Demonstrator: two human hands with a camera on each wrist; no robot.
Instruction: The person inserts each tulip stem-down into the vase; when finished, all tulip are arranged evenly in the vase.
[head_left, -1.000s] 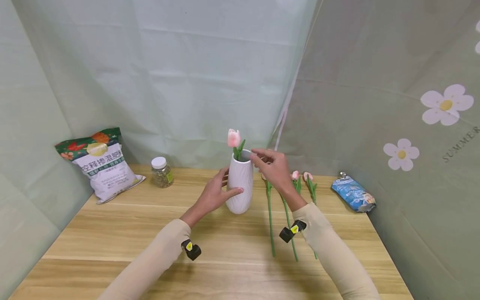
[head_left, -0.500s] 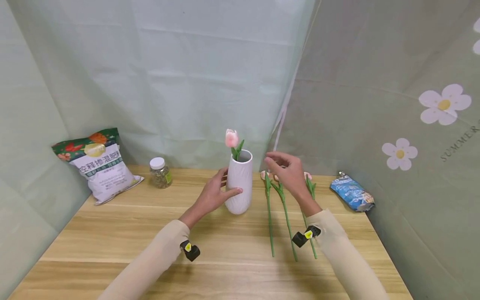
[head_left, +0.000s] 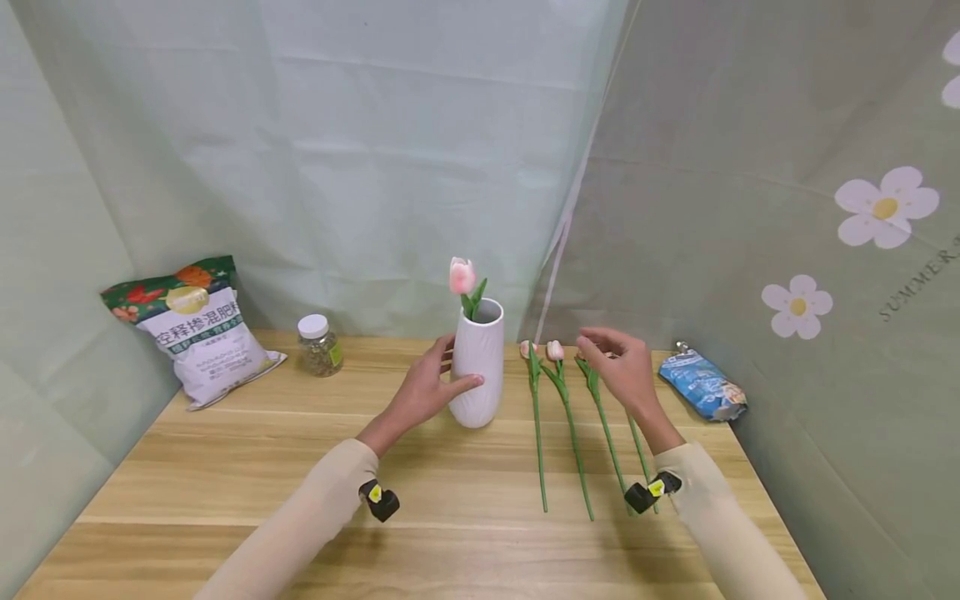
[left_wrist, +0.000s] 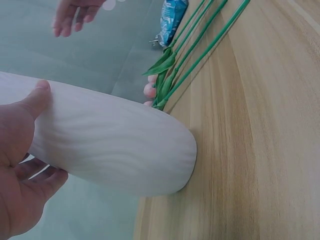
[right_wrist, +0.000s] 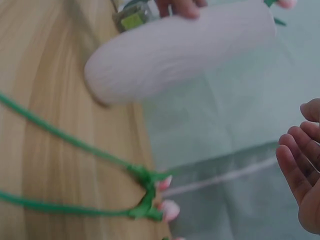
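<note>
A white ridged vase [head_left: 477,375] stands upright on the wooden table. One pink tulip [head_left: 462,276] rises from its mouth, leaning left, with green leaves at the rim. My left hand [head_left: 423,387] grips the vase from the left, thumb across the front and fingers behind; the left wrist view shows the thumb [left_wrist: 42,92] on its wall. To the right, my right hand [head_left: 624,371] hovers over the lying tulips, fingers loosely bent and holding nothing. Several of these tulips [head_left: 538,433] lie side by side, heads toward the back; the hand and wrist hide parts of the rightmost ones.
A white and green bag with printed text [head_left: 213,342] leans at the back left. Beside it stands a clear jar with a white lid [head_left: 320,354]. A blue packet [head_left: 703,385] lies at the right edge. Cloth backdrops [head_left: 420,167] hang close behind the table.
My right hand has drawn away from the vase mouth and moved right, over the lying tulips, uncovering the left ones. My left hand keeps its grip on the vase.
</note>
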